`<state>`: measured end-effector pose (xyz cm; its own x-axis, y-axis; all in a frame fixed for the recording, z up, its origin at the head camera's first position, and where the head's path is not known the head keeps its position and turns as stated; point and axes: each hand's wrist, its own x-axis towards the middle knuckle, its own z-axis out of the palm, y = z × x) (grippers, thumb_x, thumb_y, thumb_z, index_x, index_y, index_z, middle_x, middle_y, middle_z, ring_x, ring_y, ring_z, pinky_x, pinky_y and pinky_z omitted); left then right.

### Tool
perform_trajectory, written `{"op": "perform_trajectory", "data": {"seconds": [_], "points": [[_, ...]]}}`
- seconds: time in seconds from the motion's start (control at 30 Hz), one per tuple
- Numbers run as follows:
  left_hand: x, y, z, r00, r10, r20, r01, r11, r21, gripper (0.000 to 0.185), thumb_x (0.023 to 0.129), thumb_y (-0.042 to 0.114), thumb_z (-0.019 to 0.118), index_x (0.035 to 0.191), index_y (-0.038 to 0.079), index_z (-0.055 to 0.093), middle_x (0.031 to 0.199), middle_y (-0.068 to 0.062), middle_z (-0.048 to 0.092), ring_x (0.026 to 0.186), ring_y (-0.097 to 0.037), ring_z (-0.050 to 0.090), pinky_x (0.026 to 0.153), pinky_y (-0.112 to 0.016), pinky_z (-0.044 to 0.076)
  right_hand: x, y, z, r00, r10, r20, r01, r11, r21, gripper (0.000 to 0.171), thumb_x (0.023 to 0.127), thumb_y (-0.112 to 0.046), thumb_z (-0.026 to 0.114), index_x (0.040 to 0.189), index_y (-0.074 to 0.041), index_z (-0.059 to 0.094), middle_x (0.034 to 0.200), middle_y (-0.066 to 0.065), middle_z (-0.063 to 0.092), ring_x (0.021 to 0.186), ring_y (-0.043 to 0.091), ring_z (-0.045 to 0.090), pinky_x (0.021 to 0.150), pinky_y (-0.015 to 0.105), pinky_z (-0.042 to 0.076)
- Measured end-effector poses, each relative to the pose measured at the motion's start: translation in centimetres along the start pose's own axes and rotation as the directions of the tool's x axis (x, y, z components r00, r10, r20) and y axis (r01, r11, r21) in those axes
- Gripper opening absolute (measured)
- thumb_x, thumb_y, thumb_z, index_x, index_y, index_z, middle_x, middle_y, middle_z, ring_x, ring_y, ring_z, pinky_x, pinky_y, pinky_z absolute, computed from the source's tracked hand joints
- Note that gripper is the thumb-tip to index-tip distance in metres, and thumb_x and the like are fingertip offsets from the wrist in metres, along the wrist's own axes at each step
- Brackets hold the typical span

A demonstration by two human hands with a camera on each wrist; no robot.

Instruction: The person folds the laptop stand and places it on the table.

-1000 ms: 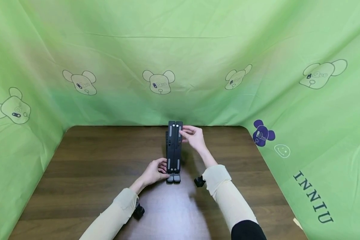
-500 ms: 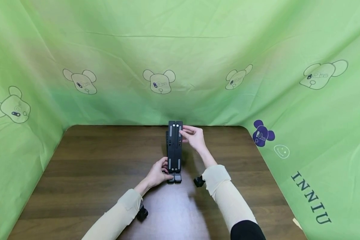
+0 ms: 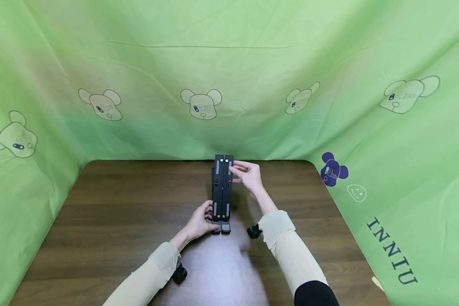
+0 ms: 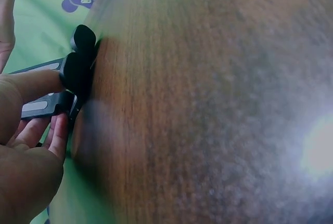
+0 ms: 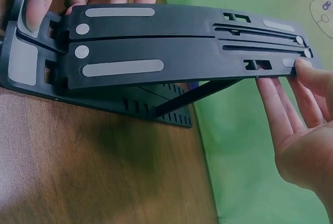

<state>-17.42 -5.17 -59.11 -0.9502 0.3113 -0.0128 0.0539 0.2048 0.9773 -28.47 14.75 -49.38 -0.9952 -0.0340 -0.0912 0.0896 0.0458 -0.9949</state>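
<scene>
Against a green cartoon-print curtain point(image 3: 229, 63), a dark wooden table point(image 3: 118, 204) carries a folded black laptop stand point(image 3: 222, 191) near its far edge. The left hand point(image 3: 199, 221) grips the stand's near end, fingers curled round it; the right hand point(image 3: 248, 175) pinches the raised far end. The stand appears mid-adjustment, and the next move likely calls for a steady base. Only the right wrist view shows the support strut point(image 5: 197, 95) propping the two rails.
</scene>
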Motion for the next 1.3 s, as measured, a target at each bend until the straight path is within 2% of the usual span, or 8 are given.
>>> {"op": "perform_trajectory", "data": {"seconds": [0.17, 0.37, 0.5, 0.67, 0.93, 1.03, 1.2, 1.3], "points": [[0.0, 0.4, 0.1, 1.0, -0.019, 0.002, 0.019, 1.0, 0.006, 0.071, 0.077, -0.013, 0.089, 0.14, -0.008, 0.056, 0.123, -0.028, 0.073, 0.104, -0.024, 0.069, 0.095, -0.026, 0.059, -0.2, 0.0, 0.2, 0.999, 0.009, -0.033, -0.009, 1.0, -0.006, 0.041, 0.099, 0.004, 0.076, 0.139, 0.011, 0.069, 0.125, 0.028, 0.079, 0.077, 0.0, 0.075, 0.071, 0.03, 0.069], [-0.1, 0.6, 0.1, 0.999, -0.039, 0.02, 0.038, 0.999, 0.034, 0.078, 0.079, -0.007, 0.092, 0.147, -0.006, 0.052, 0.128, -0.027, 0.072, 0.109, -0.031, 0.072, 0.103, -0.044, 0.06, -0.6, 0.1, 0.6, 0.996, 0.018, -0.087, -0.018, 1.0, 0.002, 0.039, 0.099, 0.003, 0.077, 0.137, 0.009, 0.071, 0.129, 0.03, 0.076, 0.077, -0.001, 0.075, 0.068, 0.028, 0.068], [-0.2, 0.6, 0.0, 0.999, -0.041, -0.004, 0.041, 0.998, 0.038, 0.085, 0.079, -0.006, 0.092, 0.152, -0.005, 0.049, 0.132, -0.028, 0.071, 0.113, -0.035, 0.071, 0.106, -0.051, 0.058, -0.9, 0.2, 0.8, 0.993, 0.019, -0.116, -0.014, 0.999, 0.044, 0.038, 0.098, 0.004, 0.077, 0.136, 0.01, 0.071, 0.111, 0.018, 0.084, 0.07, 0.002, 0.075, 0.066, 0.028, 0.068], [-0.2, 0.5, -0.1, 0.998, -0.042, -0.041, 0.045, 0.997, 0.058, 0.096, 0.078, -0.005, 0.094, 0.158, -0.004, 0.043, 0.139, -0.028, 0.069, 0.119, -0.038, 0.069, 0.109, -0.056, 0.056, -1.2, 0.3, 1.2, 0.988, 0.012, -0.152, 0.001, 0.996, 0.087, 0.036, 0.099, 0.006, 0.076, 0.134, 0.012, 0.071, 0.093, 0.0, 0.08, 0.065, 0.002, 0.075, 0.062, 0.026, 0.067], [-0.3, 0.6, -0.1, 0.999, -0.037, -0.039, 0.04, 0.996, 0.084, 0.101, 0.078, -0.001, 0.095, 0.162, -0.002, 0.04, 0.14, -0.026, 0.068, 0.118, -0.035, 0.069, 0.105, -0.047, 0.057, -1.4, 0.5, 1.3, 0.985, 0.009, -0.174, 0.006, 0.997, 0.082, 0.036, 0.098, 0.006, 0.077, 0.133, 0.01, 0.073, 0.118, 0.024, 0.082, 0.066, 0.002, 0.076, 0.062, 0.024, 0.066], [-0.3, 0.6, -0.1, 0.998, -0.033, -0.048, 0.037, 0.995, 0.098, 0.104, 0.077, 0.0, 0.096, 0.164, -0.002, 0.04, 0.14, -0.025, 0.067, 0.118, -0.036, 0.068, 0.105, -0.047, 0.056, -1.5, 0.5, 1.3, 0.983, 0.011, -0.182, 0.006, 0.996, 0.091, 0.036, 0.097, 0.006, 0.077, 0.133, 0.01, 0.073, 0.109, 0.018, 0.084, 0.066, 0.003, 0.076, 0.062, 0.025, 0.066], [-0.4, 0.5, 0.0, 0.995, -0.011, -0.102, 0.024, 0.992, 0.124, 0.105, 0.075, -0.001, 0.096, 0.164, -0.005, 0.041, 0.139, -0.027, 0.067, 0.121, -0.04, 0.067, 0.107, -0.052, 0.056, -1.8, 0.5, 1.5, 0.982, 0.016, -0.19, 0.009, 0.991, 0.132, 0.038, 0.097, 0.007, 0.077, 0.134, 0.012, 0.071, 0.089, -0.003, 0.079, 0.064, 0.003, 0.075, 0.061, 0.026, 0.066], [-0.3, 0.6, 0.0, 0.992, -0.007, -0.127, 0.022, 0.993, 0.118, 0.104, 0.074, -0.002, 0.096, 0.163, -0.005, 0.042, 0.138, -0.028, 0.068, 0.122, -0.042, 0.068, 0.109, -0.054, 0.056, -1.9, 0.4, 1.6, 0.98, 0.009, -0.2, 0.019, 0.99, 0.138, 0.038, 0.096, 0.007, 0.077, 0.133, 0.013, 0.071, 0.085, -0.007, 0.078, 0.064, 0.003, 0.074, 0.061, 0.026, 0.066]]}}
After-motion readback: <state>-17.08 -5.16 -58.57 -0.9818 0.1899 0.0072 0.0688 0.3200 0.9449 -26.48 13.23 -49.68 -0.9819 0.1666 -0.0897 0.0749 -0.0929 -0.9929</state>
